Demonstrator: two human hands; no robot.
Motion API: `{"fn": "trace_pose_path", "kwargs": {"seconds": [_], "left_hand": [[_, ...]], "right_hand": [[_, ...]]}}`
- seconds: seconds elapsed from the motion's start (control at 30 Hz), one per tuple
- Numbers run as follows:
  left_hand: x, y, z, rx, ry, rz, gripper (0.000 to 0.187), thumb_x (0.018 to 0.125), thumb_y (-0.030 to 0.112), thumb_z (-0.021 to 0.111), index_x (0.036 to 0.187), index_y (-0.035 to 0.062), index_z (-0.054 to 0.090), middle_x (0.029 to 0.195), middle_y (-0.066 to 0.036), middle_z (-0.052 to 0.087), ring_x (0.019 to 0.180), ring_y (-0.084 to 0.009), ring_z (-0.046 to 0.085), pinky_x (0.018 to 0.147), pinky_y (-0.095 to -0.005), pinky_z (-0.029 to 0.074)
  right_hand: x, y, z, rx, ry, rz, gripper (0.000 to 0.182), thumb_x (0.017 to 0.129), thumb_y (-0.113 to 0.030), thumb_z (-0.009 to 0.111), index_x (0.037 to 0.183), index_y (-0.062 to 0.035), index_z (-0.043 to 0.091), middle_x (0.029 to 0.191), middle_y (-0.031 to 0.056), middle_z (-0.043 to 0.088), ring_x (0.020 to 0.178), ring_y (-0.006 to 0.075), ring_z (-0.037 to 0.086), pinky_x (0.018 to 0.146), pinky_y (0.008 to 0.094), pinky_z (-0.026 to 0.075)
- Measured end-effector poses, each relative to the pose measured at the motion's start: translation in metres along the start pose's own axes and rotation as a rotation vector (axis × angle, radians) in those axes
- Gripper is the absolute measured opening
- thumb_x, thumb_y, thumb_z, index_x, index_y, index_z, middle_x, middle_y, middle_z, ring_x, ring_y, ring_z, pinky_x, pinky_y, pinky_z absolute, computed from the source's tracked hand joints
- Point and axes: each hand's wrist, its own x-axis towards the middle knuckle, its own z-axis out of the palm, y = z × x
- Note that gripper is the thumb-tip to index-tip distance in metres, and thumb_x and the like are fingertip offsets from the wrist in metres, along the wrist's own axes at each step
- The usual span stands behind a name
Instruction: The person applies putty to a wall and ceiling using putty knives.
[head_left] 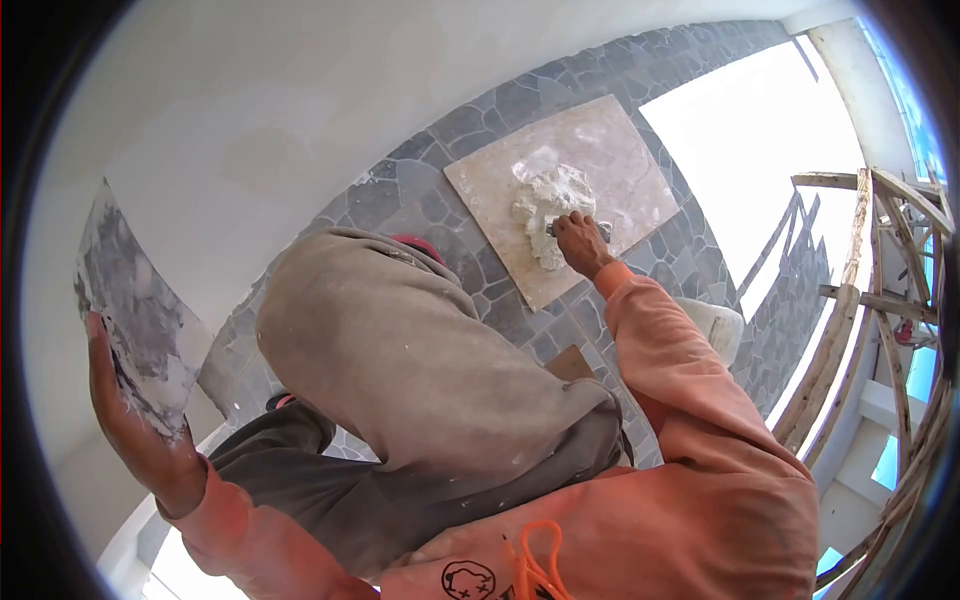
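Observation:
My right hand (pixel 582 244) is closed around a plastering trowel (pixel 606 231), only part of which shows. It presses into a mound of wet white plaster (pixel 556 192). That heap sits on a flat, pale square board (pixel 640 180) laid on the floor. Off to the left, my left hand (pixel 140 435) holds up a thin hawk plate (pixel 140 290), grey and smeared with plaster. The plate is tilted close to the white wall; its handle, if any, is hidden, and the fingers behind it are mostly out of sight.
Grey irregular stone paving (pixel 425 205) surrounds the board. A smooth white wall (pixel 270 110) rises on the left. Beside my right forearm stands a whitish container (pixel 716 328), near a small brown piece (pixel 570 365). Wooden scaffold poles (pixel 825 365) stand at right. My bent knee (pixel 330 300) is between both hands.

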Motion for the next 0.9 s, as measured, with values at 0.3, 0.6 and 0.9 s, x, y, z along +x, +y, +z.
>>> {"fn": "trace_pose_path", "kwargs": {"seconds": [0.3, 0.6, 0.9], "left_hand": [[-0.002, 0.001, -0.002, -0.191, 0.071, -0.154, 0.046, 0.1, 0.008, 0.043, 0.146, -0.0001, 0.04, 0.148, -0.014, 0.044, 0.135, -0.0286, 0.044, 0.112, -0.04, 0.037], [-0.003, -0.006, -0.002, -0.123, 0.05, -0.074, 0.046, 0.1, 0.007, 0.044, 0.145, 0.0006, 0.042, 0.148, -0.013, 0.044, 0.134, -0.0271, 0.045, 0.112, -0.0395, 0.037], [0.001, 0.0, 0.002, -0.258, 0.141, -0.233, 0.046, 0.1, 0.01, 0.045, 0.145, 0.0009, 0.043, 0.148, -0.013, 0.044, 0.134, -0.0274, 0.045, 0.112, -0.0393, 0.038]], "right_hand": [[0.008, 0.0, -0.006, -0.067, 0.022, -0.008, 0.014, 0.083, -0.013, 0.059, 0.083, -0.0032, 0.069, 0.095, 0.0094, 0.061, 0.098, 0.026, 0.055, 0.078, 0.0403, 0.045], [0.0, 0.003, -0.012, 0.03, -0.072, 0.051, 0.015, 0.084, -0.01, 0.056, 0.091, -0.0015, 0.066, 0.098, 0.011, 0.06, 0.102, 0.0285, 0.055, 0.082, 0.0419, 0.047], [0.006, -0.001, -0.012, 0.04, -0.036, 0.096, 0.017, 0.084, -0.006, 0.054, 0.097, -0.0009, 0.063, 0.101, 0.0107, 0.061, 0.1, 0.0291, 0.056, 0.084, 0.0432, 0.046]]}}
